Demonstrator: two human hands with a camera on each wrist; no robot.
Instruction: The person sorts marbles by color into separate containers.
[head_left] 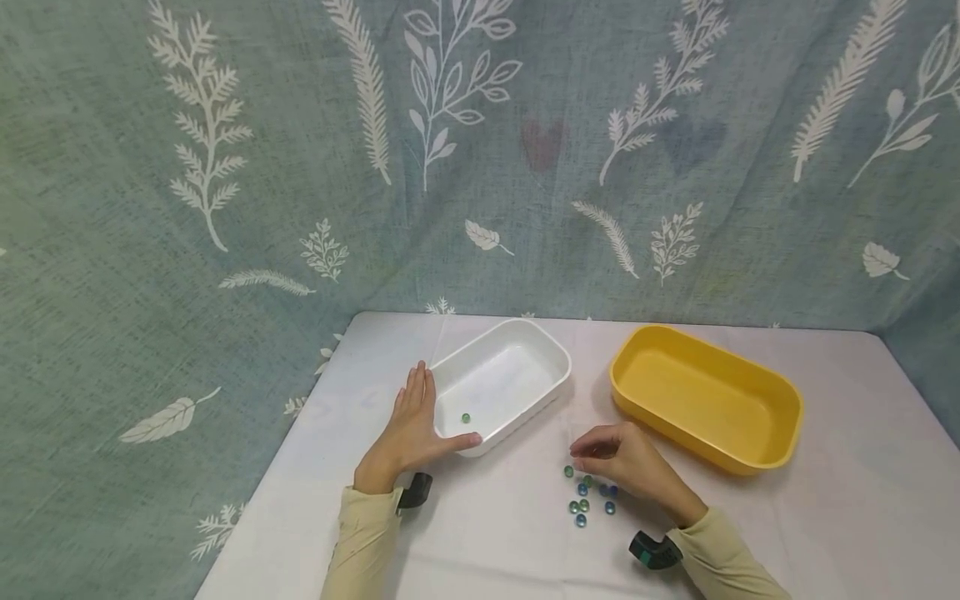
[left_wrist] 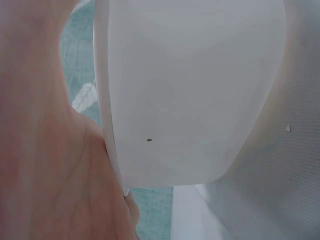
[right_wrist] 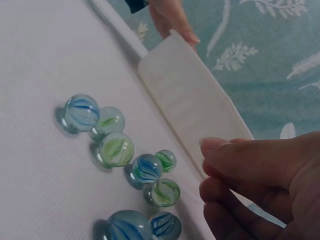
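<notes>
My left hand (head_left: 408,429) rests against the near left corner of a white plastic tub (head_left: 517,358), fingers straight along its outer side and thumb across the near end. The palm presses its rim in the left wrist view. One green marble (head_left: 466,418) lies inside the tub. My right hand (head_left: 630,462) is low over a loose cluster of glass marbles on the table, some green (right_wrist: 116,149), some blue (right_wrist: 82,113). Its thumb and fingertips come together in the right wrist view; I cannot tell whether a marble is between them.
A yellow plastic tub (head_left: 705,396) stands beyond and to the right of my right hand. A white cloth (head_left: 495,533) covers the table. Behind it hangs a green leaf-patterned curtain (head_left: 480,250). A dark wrist camera (head_left: 655,551) sits on my right wrist.
</notes>
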